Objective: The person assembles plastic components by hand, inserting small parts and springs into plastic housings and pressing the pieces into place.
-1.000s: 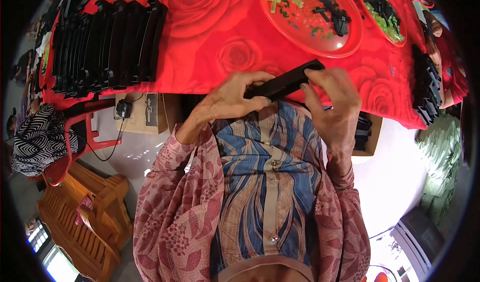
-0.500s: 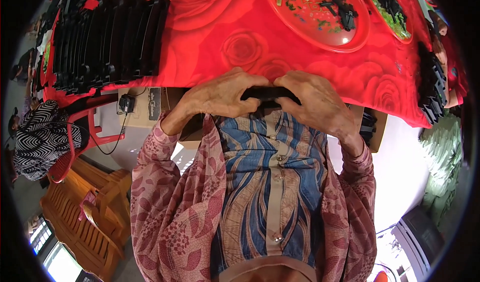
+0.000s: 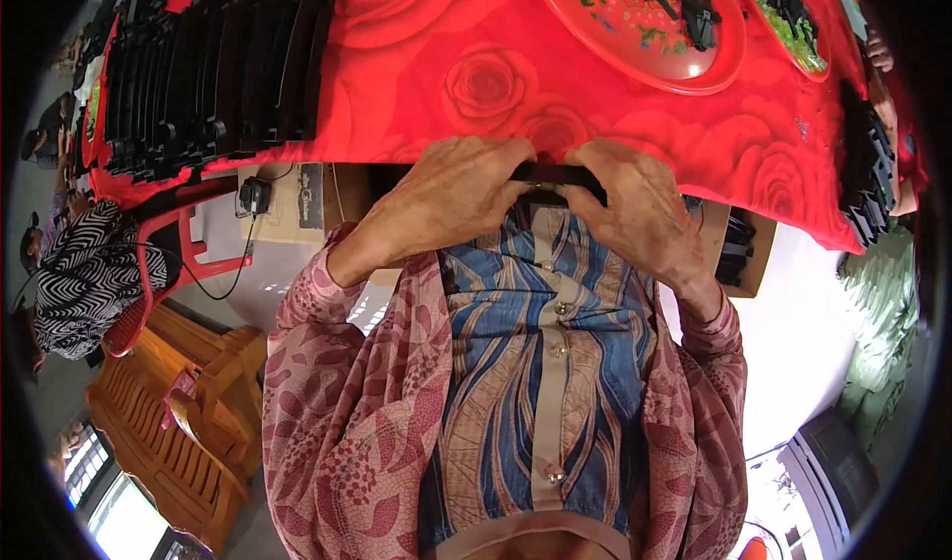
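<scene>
A person held a black bar-shaped piece (image 3: pixel 563 174) level at the near edge of a worktop (image 3: pixel 397 94) spread with red rose-patterned cloth. The left hand (image 3: pixel 446 193) had its grip closed around one end; the right hand (image 3: pixel 640 203), its grip likewise closed, pinched the other between thumb and fingers. A row of long black parts (image 3: pixel 218 74) stood at left, while a red plate (image 3: pixel 640 62) at right carried small black pieces (image 3: pixel 700 26) and green bits (image 3: pixel 654 38).
</scene>
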A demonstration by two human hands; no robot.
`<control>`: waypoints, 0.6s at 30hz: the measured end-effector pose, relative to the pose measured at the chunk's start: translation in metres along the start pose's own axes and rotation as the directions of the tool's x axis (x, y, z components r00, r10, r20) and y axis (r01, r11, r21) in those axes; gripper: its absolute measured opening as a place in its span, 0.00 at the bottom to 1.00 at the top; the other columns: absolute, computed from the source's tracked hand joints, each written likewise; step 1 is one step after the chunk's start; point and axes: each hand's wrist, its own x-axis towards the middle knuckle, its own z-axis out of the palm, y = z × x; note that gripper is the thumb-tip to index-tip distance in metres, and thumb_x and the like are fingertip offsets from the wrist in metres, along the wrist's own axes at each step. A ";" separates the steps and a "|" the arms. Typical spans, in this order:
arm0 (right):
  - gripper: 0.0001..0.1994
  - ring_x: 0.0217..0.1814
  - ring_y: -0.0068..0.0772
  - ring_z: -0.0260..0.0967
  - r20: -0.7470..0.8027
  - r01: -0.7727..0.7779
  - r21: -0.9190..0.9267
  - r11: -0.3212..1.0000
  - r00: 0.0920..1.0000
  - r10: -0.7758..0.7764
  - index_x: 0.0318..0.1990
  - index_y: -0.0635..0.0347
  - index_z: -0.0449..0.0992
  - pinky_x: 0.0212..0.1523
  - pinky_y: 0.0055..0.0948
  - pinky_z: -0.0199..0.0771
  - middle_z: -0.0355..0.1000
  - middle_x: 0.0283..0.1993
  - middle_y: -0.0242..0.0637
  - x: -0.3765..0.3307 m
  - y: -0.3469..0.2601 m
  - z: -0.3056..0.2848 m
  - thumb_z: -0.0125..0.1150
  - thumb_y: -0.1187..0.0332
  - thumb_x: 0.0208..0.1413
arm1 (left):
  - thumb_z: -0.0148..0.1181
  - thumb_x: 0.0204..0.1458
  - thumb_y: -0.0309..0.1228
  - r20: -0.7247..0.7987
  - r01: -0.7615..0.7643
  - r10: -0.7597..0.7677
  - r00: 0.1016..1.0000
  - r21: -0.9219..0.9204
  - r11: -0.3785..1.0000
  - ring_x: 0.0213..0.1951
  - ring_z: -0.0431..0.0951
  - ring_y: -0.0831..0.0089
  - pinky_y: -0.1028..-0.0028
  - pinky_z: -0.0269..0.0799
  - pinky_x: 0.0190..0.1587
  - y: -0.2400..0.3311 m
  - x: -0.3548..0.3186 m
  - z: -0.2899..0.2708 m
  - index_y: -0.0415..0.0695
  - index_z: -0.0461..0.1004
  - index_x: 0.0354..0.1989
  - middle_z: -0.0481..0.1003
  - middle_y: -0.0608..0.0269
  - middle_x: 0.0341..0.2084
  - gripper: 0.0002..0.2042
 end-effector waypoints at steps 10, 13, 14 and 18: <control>0.10 0.36 0.57 0.73 0.018 -0.023 -0.070 0.997 1.000 0.024 0.36 0.66 0.71 0.34 0.47 0.72 0.72 0.32 0.51 -0.003 -0.004 0.013 0.62 0.68 0.51 | 0.52 0.51 0.29 0.048 0.098 -0.094 0.994 -0.077 0.992 0.29 0.77 0.49 0.56 0.70 0.35 0.000 0.000 0.003 0.35 0.74 0.41 0.74 0.48 0.21 0.13; 0.09 0.37 0.57 0.73 0.067 -0.022 0.050 0.999 0.998 0.019 0.36 0.65 0.71 0.36 0.48 0.71 0.72 0.33 0.51 0.000 0.004 0.008 0.61 0.69 0.51 | 0.54 0.53 0.30 0.136 0.167 -0.143 0.980 -0.186 0.968 0.25 0.76 0.51 0.56 0.70 0.34 -0.003 0.000 -0.002 0.34 0.74 0.41 0.72 0.48 0.16 0.12; 0.09 0.37 0.57 0.73 0.110 -0.029 0.135 0.990 0.994 0.014 0.37 0.65 0.72 0.36 0.49 0.71 0.72 0.33 0.51 0.001 0.005 0.005 0.60 0.70 0.52 | 0.55 0.54 0.32 0.141 0.144 -0.120 0.983 -0.174 0.974 0.26 0.77 0.52 0.57 0.70 0.34 -0.004 0.000 -0.003 0.35 0.74 0.41 0.73 0.48 0.17 0.12; 0.13 0.38 0.53 0.74 0.180 -0.046 0.146 0.988 0.983 0.019 0.45 0.66 0.74 0.38 0.40 0.71 0.73 0.35 0.52 0.002 0.007 0.001 0.61 0.74 0.51 | 0.59 0.57 0.37 0.030 -0.017 0.020 0.999 -0.077 0.997 0.30 0.77 0.54 0.57 0.71 0.36 -0.011 -0.005 0.004 0.37 0.74 0.41 0.74 0.49 0.23 0.14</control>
